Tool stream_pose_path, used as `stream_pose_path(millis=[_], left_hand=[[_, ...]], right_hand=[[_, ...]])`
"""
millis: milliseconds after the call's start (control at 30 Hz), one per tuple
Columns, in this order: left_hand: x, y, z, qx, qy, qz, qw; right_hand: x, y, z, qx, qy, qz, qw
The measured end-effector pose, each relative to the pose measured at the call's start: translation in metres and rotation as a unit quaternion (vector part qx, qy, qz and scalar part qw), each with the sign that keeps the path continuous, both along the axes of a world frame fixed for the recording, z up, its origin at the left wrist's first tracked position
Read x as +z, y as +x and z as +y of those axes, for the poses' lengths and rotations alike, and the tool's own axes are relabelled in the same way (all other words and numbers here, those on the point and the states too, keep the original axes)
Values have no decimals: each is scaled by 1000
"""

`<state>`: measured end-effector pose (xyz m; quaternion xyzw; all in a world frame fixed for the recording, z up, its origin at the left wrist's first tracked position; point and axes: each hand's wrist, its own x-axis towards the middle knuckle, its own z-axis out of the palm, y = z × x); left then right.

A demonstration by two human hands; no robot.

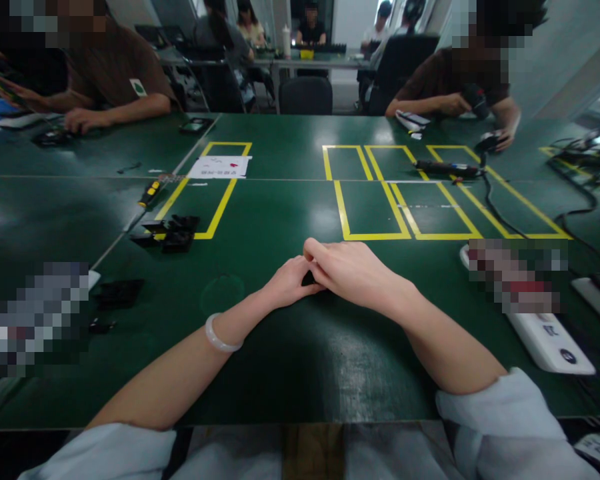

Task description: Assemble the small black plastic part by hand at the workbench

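My left hand (pixel 293 281) and my right hand (pixel 355 267) meet above the near middle of the green table (pixel 280 367). The right hand lies partly over the left one's fingertips, and both have their fingers curled in and touching. Whatever may be between them is hidden. A pale bangle (pixel 223 335) circles my left wrist. Off to the left of my left hand lie black plastic parts (pixel 177 233), with a flat black piece (pixel 119 292) nearer me.
A yellow-black screwdriver (pixel 151 192) and a paper sheet (pixel 220 167) lie left. Yellow tape outlines (pixel 375 237) mark the table. Farther right are a black corded tool (pixel 447 168) and a white device (pixel 555 340). Two people work across the table, one holding a power tool (pixel 475 100).
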<state>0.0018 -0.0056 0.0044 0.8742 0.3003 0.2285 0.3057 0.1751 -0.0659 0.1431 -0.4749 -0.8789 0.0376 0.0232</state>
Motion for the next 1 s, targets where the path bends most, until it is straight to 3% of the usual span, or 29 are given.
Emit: stream_pose_path(millis=[333,1000], left_hand=[[6,1,-2,9,-4,12,1000],[1,1,-1,3,5,1,1000]], right_hand=[[-5,2,3,9,17,-18,1000],[-3,1,1,-3,9,-17,1000]])
